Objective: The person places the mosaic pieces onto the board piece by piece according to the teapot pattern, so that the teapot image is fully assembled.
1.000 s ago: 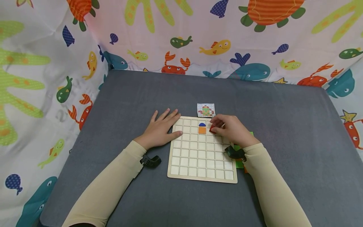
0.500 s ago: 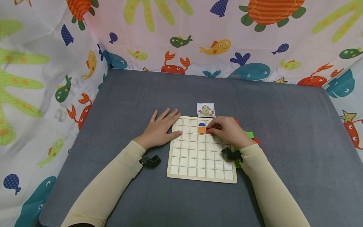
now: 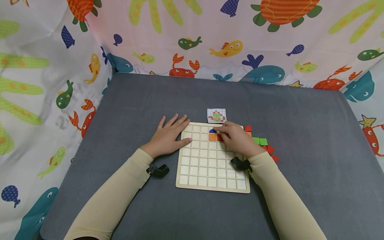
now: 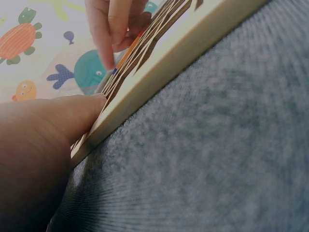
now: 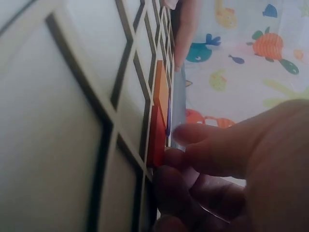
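Observation:
A wooden grid board (image 3: 204, 163) lies on the table. My left hand (image 3: 168, 136) rests spread along its upper left edge, the thumb lying over the rim. In the grid are a blue half-circle piece (image 3: 212, 131), an orange square tile (image 3: 212, 137) just below it, and a red tile (image 3: 220, 137) right of the orange one. My right hand (image 3: 240, 139) is over the board's upper right, its index fingertip at the blue piece. In the right wrist view the thumb and other fingers are bent close beside the red tile (image 5: 156, 137).
A small printed card (image 3: 216, 115) with a coloured grid picture lies behind the board. Loose green tiles (image 3: 259, 141) and red pieces (image 3: 271, 150) lie right of the board, partly behind the right arm. A sea-animal curtain (image 3: 207, 23) surrounds the grey table (image 3: 144, 96).
My right hand has brought the red tile left into the cell beside the orange tile and released it. Its index finger has moved up to the blue piece. The left hand stays put.

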Demonstrator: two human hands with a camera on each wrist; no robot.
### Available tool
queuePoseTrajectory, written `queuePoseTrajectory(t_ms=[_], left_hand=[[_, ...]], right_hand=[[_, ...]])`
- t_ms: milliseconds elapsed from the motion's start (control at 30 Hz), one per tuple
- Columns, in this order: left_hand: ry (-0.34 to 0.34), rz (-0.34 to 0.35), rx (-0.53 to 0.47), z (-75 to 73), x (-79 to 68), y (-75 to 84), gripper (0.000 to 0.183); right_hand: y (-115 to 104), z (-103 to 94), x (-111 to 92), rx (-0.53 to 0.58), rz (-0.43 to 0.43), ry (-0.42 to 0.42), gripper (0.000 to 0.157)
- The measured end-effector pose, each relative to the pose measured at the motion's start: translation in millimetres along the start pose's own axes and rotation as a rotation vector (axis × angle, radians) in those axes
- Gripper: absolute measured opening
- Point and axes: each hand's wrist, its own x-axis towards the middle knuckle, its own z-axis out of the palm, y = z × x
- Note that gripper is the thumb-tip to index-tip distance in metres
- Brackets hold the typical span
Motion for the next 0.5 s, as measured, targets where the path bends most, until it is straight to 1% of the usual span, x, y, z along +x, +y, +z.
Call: queuePoseTrajectory(t_ms=[100,267,367,500], left_hand=[[0.001,-0.001,-0.003,-0.5,-0.5,0.2,0.082],[0.004,0.0,-0.003,-0.9,-0.9,0.3,0.082],[0.005,0.002,-0.001,-0.6,-0.7,0.1,0.082],[0.004,0.005,-0.004,-0.9,-0.3,0.4,0.082]], right_hand=[[-0.4,0.7,-0.3,-0.011,-0.017,0.006,0.033],[-0.5,0.1,0.0,-0.01,-0.018,0.014,0.033],[1.7,-4.3,-1.0,0.017,0.013,0.016,0.035],[7.2,-17.3,-5.5,0.046,0.077,0.032,0.032]])
